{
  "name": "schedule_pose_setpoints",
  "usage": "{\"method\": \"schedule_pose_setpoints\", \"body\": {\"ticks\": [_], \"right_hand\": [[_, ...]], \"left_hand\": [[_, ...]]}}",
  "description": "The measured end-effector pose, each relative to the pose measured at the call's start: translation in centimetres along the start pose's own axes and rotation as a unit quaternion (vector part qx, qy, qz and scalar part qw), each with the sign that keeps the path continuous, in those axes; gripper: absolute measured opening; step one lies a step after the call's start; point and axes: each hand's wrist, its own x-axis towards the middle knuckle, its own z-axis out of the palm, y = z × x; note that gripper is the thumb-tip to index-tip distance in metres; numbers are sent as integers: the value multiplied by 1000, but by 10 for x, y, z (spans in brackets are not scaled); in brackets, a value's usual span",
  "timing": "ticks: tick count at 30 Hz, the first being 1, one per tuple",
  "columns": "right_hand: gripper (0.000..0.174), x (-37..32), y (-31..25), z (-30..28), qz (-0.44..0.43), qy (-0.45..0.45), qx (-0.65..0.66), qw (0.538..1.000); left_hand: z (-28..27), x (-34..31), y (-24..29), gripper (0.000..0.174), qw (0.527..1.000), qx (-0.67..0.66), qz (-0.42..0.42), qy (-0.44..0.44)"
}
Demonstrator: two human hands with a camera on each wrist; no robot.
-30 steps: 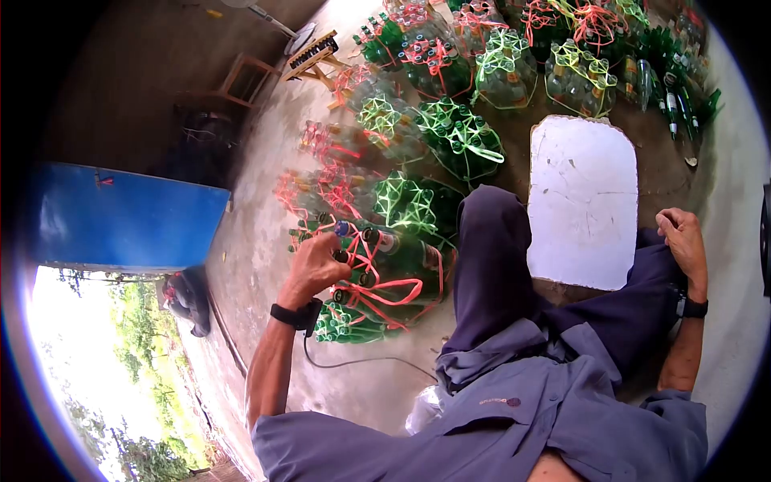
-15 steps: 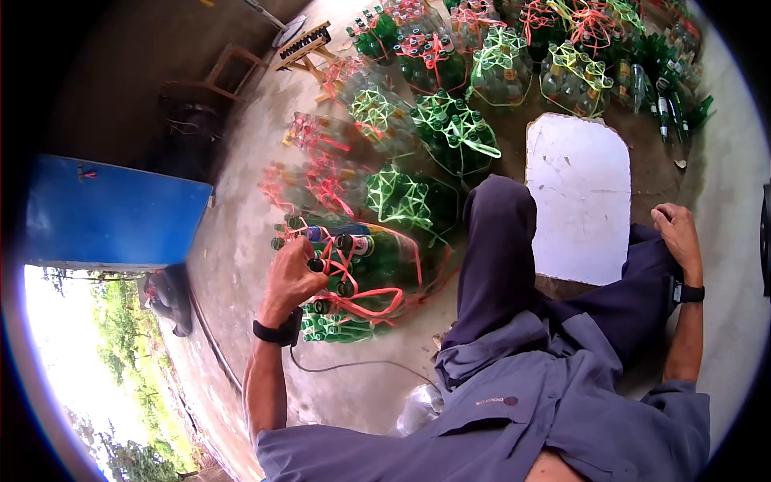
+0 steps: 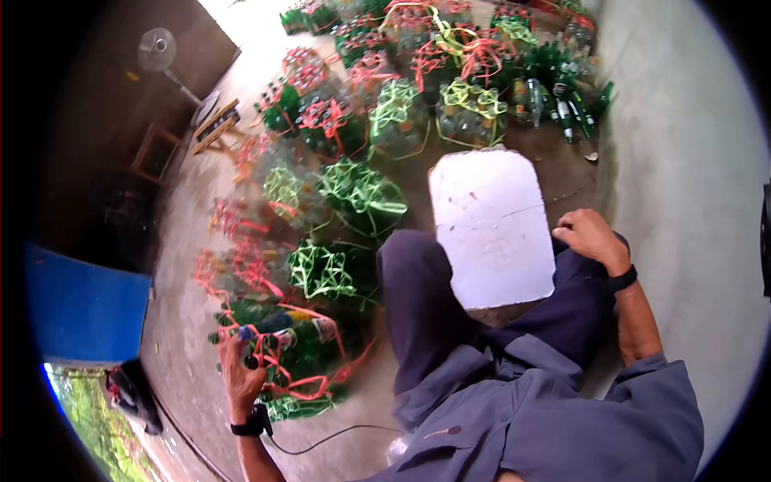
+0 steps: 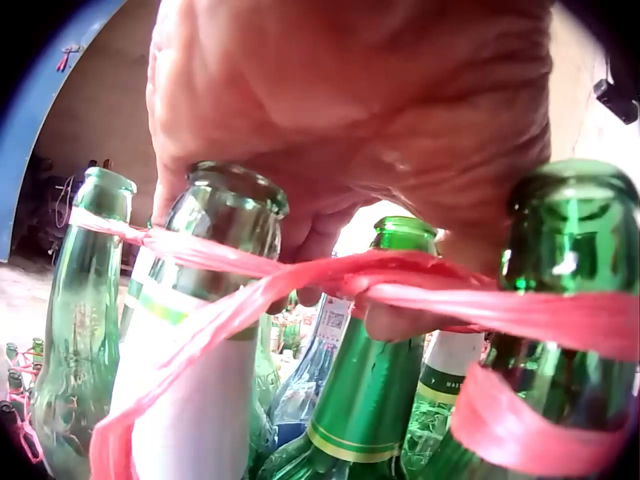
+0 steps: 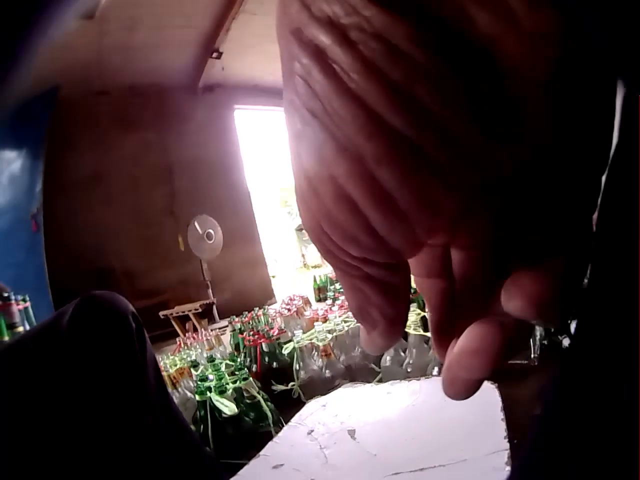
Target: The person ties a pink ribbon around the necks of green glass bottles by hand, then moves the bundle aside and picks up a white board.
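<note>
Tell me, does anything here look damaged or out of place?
Two things. The white board looks worn: a dark line, probably a crack, runs in from its right side, and its edges are uneven. Near the wall, some green bottles lean at odd angles, unlike the neater tied bundles.

No readable words or numbers, tiny print on a bottle neck label (image 4: 442, 382), blurred logo (image 3: 454, 430) on the shirt (image 3: 554, 410)

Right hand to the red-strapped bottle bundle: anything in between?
Yes. In the head view, the white board and then the raised knee lie between the right hand and the bundle. Left hand already grips its red strap; nothing visible between.
</note>
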Motion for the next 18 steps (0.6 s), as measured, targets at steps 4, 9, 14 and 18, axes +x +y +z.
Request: {"method": "schedule_pose_setpoints", "body": {"ticks": [4, 9, 14, 18], "right_hand": [[30, 5, -40, -7, -63, -57, 4, 996], [34, 23, -47, 24, -128, -89, -22, 988], [26, 25, -41, 56, -149, -122, -16, 981], [15, 25, -35, 67, -149, -146, -37, 977]], "left_hand": [[-2, 0, -1, 69, 999, 24, -6, -35], [-1, 4, -5, 71, 998, 15, -25, -50], [-18, 3, -12, 71, 989, -5, -30, -141], [-20, 6, -11, 61, 977, 141, 31, -155]]}}
